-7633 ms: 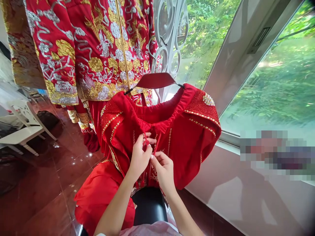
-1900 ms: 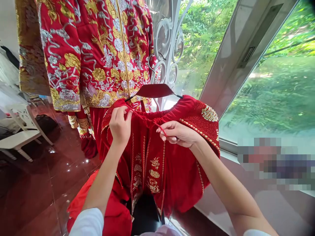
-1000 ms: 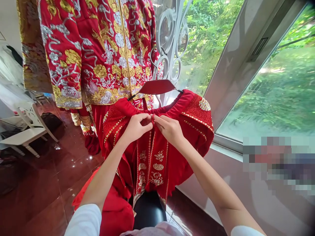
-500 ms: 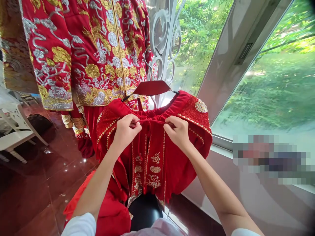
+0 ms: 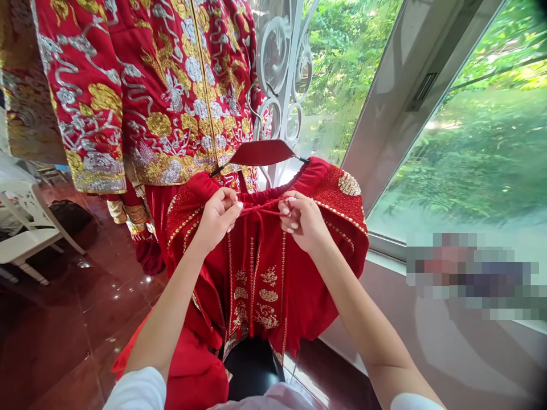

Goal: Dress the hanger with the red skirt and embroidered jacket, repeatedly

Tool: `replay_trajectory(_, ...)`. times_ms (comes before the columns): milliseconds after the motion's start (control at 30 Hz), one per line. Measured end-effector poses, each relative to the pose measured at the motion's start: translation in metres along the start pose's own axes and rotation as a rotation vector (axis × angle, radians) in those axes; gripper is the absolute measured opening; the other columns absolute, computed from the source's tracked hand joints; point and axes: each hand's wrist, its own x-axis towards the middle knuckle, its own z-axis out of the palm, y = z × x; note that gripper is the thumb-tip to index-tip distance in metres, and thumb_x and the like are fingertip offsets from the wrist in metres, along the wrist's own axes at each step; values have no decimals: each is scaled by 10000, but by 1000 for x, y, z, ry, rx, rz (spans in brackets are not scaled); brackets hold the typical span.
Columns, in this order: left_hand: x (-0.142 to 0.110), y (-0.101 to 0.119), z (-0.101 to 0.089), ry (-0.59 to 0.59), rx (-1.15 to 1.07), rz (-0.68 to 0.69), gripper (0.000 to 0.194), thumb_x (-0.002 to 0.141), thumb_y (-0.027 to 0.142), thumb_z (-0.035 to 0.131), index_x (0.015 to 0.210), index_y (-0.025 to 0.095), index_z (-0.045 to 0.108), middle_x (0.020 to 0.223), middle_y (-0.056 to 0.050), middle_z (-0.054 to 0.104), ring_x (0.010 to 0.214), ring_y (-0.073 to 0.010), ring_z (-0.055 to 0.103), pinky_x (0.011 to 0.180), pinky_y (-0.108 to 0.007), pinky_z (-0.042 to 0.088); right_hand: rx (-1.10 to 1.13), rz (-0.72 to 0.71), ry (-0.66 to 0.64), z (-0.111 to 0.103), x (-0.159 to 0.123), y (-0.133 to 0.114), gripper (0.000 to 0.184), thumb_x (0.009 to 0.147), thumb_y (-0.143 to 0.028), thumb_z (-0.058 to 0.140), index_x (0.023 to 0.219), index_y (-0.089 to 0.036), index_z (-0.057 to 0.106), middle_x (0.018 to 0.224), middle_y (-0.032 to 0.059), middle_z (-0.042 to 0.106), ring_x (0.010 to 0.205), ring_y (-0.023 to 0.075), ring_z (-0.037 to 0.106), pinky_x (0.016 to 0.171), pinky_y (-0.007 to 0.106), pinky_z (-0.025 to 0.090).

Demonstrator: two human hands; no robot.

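A red skirt (image 5: pixel 316 267) with gold embroidery and beaded trim hangs by its gathered waistband from a hanger (image 5: pixel 262 152). At the front of the waistband, a thin red drawstring (image 5: pixel 260 208) is looped and knotted, with an end dangling down. My left hand (image 5: pixel 221 216) pinches the string on the left between thumb and fingers. On the right, my right hand (image 5: pixel 302 219) has its fingers curled around the string's other side. Both hands are level with the waistband, a short way apart.
Behind hangs a red jacket (image 5: pixel 171 97) with gold and silver embroidery. A white scrollwork metal rack (image 5: pixel 294 62) stands by the window (image 5: pixel 491 154). A black seat (image 5: pixel 254 370) is below the skirt, and a white chair (image 5: pixel 32 239) stands at left on the tiled floor (image 5: pixel 81 341).
A loop now shows at the middle of the drawstring, with string between the hands. My right hand has loosened and turned, its fingers more spread; my left hand has shifted slightly upward.
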Motion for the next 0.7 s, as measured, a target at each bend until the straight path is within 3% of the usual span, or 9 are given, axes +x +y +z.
replay_trajectory(133, -2, 0, -5, 24, 139, 47, 229, 746, 277, 654, 768, 208, 437, 557, 89, 395, 417, -34, 307, 398, -175, 263, -77, 37, -44, -9, 0, -6, 195, 719, -285, 613, 673, -189, 450, 519, -103, 259, 387, 14, 158, 353, 160, 141)
replay_trajectory(300, 0, 1, -7, -105, 81, 37, 231, 778, 351, 632, 822, 223, 446, 580, 71, 481, 452, -75, 440, 465, -213, 409, -95, -48, -107, -22, 0, -13, 228, 717, -325, 710, 799, -196, 541, 593, -79, 390, 417, 6, 181, 379, 165, 153)
replay_trajectory(367, 0, 3, -8, -64, 171, 48, 219, 788, 347, 621, 801, 221, 442, 555, 82, 444, 417, -68, 404, 443, -211, 384, -103, -69, -104, -26, 2, -14, 244, 708, -310, 729, 818, -201, 541, 613, -78, 394, 427, 7, 181, 385, 171, 154)
replay_trajectory(500, -3, 10, -11, 95, 570, 143, 208, 801, 295, 615, 720, 203, 447, 494, 83, 427, 410, -57, 354, 438, -205, 303, -299, -127, -44, -30, 6, -17, 218, 729, -318, 707, 791, -202, 533, 585, -75, 367, 439, 33, 236, 389, 188, 191)
replay_trajectory(600, -6, 11, -12, 119, 601, 170, 148, 799, 289, 623, 777, 194, 512, 516, 62, 515, 437, -71, 434, 459, -204, 357, -662, -409, 108, -23, -14, -20, 148, 808, -311, 621, 920, -215, 609, 687, -14, 519, 489, 75, 387, 435, 232, 337)
replay_trajectory(700, -10, 10, -14, 101, 434, 129, 141, 799, 296, 626, 842, 179, 562, 701, 4, 627, 460, -79, 528, 445, -210, 429, -900, -678, 173, -14, -71, -22, 265, 854, -302, 568, 1113, -278, 615, 976, 70, 618, 646, 141, 545, 529, 296, 453)
